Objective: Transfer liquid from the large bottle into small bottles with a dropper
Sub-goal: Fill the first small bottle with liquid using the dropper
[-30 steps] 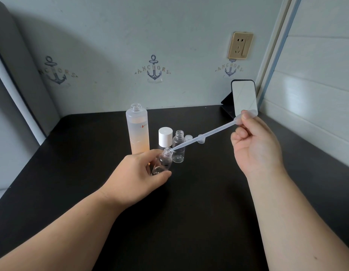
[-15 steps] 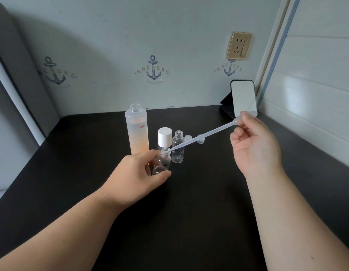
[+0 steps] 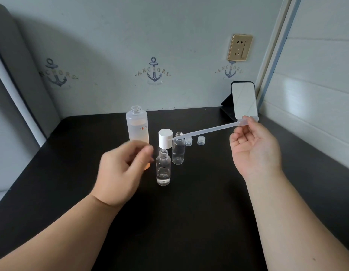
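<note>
Anchor-print wallpaper backs a black counter (image 3: 189, 222). The right hand (image 3: 253, 151) pinches the dropper (image 3: 206, 130) bulb between thumb and fingers; its stem reaches out from that grip, the tip over the white cap (image 3: 165, 138). The left hand (image 3: 120, 173), blurred, is loosely curled and empty, just beside the nearer small bottle (image 3: 163, 168), which stands free with a little liquid at its bottom. Beyond that grip stands the open large bottle (image 3: 138, 130). A refill looks next: best to squeeze the bulb first, lower the tip straight into the neck, and steady the large bottle.
</note>
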